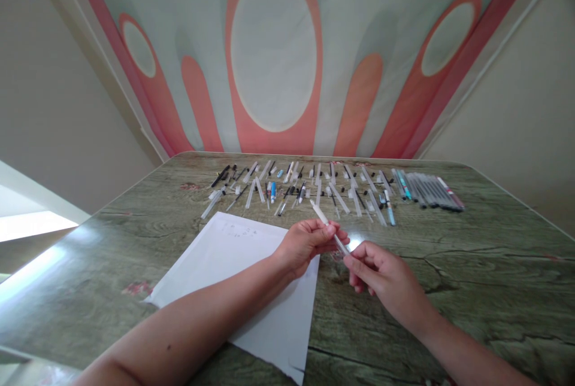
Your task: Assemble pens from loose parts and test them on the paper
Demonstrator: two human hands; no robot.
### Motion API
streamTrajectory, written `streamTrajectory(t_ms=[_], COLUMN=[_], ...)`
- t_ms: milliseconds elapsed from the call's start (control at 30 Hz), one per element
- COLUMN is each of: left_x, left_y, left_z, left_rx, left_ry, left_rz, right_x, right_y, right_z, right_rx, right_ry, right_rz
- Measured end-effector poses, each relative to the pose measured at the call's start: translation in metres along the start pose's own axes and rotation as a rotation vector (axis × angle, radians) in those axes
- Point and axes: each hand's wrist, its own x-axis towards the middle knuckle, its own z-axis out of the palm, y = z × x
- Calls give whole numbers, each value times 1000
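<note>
Between my two hands is a slim pen [320, 212] with a white front part and a clear, greyish rear. My left hand [309, 242] pinches it near the middle, its pale tip pointing up and away from me. At the pen's lower rear end, my right hand [372, 266] has thumb and fingers closed on it. Below my left forearm lies a white sheet of paper [269, 320] with small faint marks near its top. Beyond my hands, several loose pen parts [341, 197] are spread out: clear barrels, dark refills and small caps.
At the back right lies a close row of pens [429, 190], most of them grey and clear. A blue pen piece [274, 192] and a light blue pen [390, 209] are among the loose parts. The wood-patterned table [471, 272] meets a patterned backdrop [274, 146] behind.
</note>
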Motion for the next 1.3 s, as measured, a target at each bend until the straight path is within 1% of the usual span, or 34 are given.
streamTrajectory(t_ms=[100,167,233,267,300,333,467,533,600,733,800,867,1000,1133,1200,1300], left_x=[-2,-4,-5,-5,-5,-5,0,1,1,-3,-5,-4,0,3,3,2], left_y=[3,7,11,12,12,12,6,4,3,6,8,9,3,-1,1,7], left_z=[1,1,1,0,0,-1,-3,-3,-2,1,2,2,-1,-4,-4,-5], left_rx=[-7,-26,-38,-36,-29,-20,19,34,40,24,32,55,78,32,14,8], left_ry=[-53,-125,-194,-212,-209,-184,-58,-33,-44,-138,-156,-131,-10,73,94,57], left_rz=[37,34,14,-1,-17,-28,-38,-25,5,52,53,57,59,65,65,56], right_x=[-1,-1,-1,-1,-1,0,0,0,-1,-2,0,2,6,8,9,7], right_y=[-2,-3,-4,-4,-4,-4,-1,-1,-3,-7,-6,-3,5,8,8,5], right_z=[-1,-2,-3,-3,-4,-4,-4,-3,-2,-1,-2,-2,-2,-2,-4,-11], right_rx=[300,490,575,560,504,415,1,-71,1,401,480,419,213,175,129,-27], right_ry=[-115,-211,-289,-296,-275,-227,16,58,13,-160,-173,-136,-67,-34,9,119], right_rz=[127,201,236,228,202,159,-20,-44,-12,167,197,153,51,31,6,-58])
